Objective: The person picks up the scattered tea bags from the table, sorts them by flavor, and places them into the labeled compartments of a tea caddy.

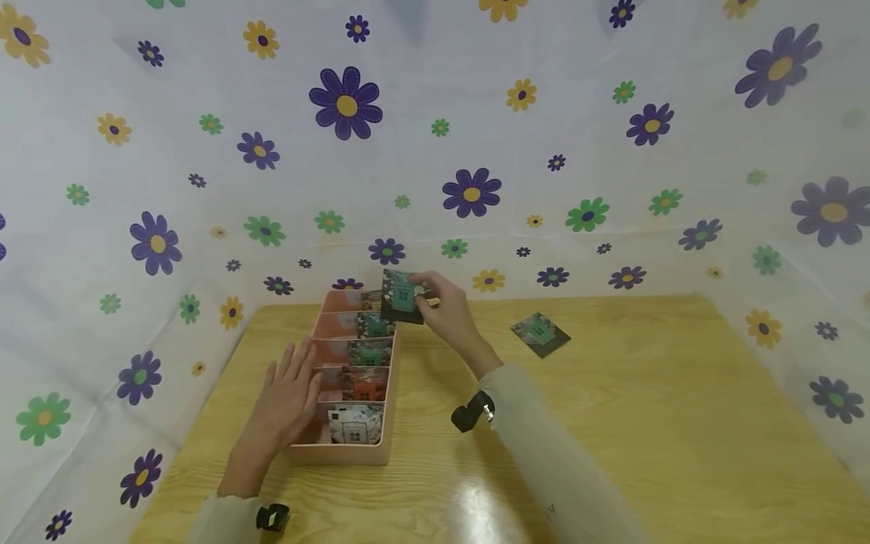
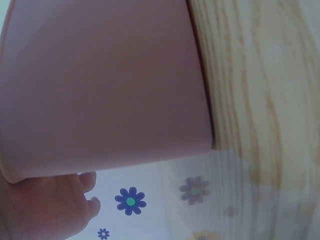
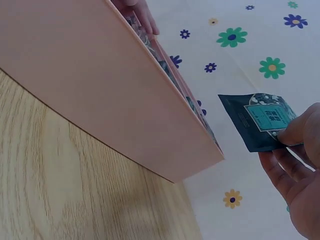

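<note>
My right hand pinches a dark green sachet between thumb and fingers, its teal label facing up. It is held over the right side of a pink divided box, near the back compartments. The right wrist view shows the same sachet just beyond the box's end. My left hand rests along the box's left rim with its fingers straight. Upright sachets stand in the compartments: white ones in front, red ones behind them, then green ones further back.
Another dark green sachet lies flat on the wooden table, right of the box. A white flowered cloth hangs behind the table and along both sides. Small black devices are strapped at both wrists.
</note>
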Motion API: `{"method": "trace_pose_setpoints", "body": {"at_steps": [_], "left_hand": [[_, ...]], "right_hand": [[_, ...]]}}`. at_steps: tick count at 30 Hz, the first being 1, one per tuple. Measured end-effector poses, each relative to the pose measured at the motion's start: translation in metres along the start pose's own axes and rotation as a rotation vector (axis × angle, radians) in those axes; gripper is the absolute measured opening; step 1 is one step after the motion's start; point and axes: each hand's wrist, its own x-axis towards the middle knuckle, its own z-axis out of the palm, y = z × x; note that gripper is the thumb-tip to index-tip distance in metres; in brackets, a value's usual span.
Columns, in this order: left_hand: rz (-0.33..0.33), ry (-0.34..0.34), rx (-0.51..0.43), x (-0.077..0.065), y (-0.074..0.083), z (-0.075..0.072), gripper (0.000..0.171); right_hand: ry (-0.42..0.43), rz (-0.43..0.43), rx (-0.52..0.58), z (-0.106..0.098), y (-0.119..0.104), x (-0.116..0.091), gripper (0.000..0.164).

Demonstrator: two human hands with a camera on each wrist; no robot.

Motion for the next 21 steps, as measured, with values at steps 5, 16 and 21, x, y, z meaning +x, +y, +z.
{"method": "trace_pose_setpoints", "body": {"at_steps": [5, 16, 21], "left_hand": [[-0.006, 0.003, -0.004, 0.0, -0.001, 0.002, 0.059], [-0.005, 0.013, -0.001, 0.002, -0.003, 0.006, 0.059], [-0.007, 0.018, 0.003, 0.001, -0.004, 0.005, 0.059]], "right_hand": [[0.012, 0.003, 0.021, 0.017, -0.002, 0.008, 0.03], [-0.02, -0.007, 0.011, 0.053, 0.004, 0.004, 0.03], [-0.043, -0.028, 0.005, 0.059, 0.007, -0.001, 0.03]]}}
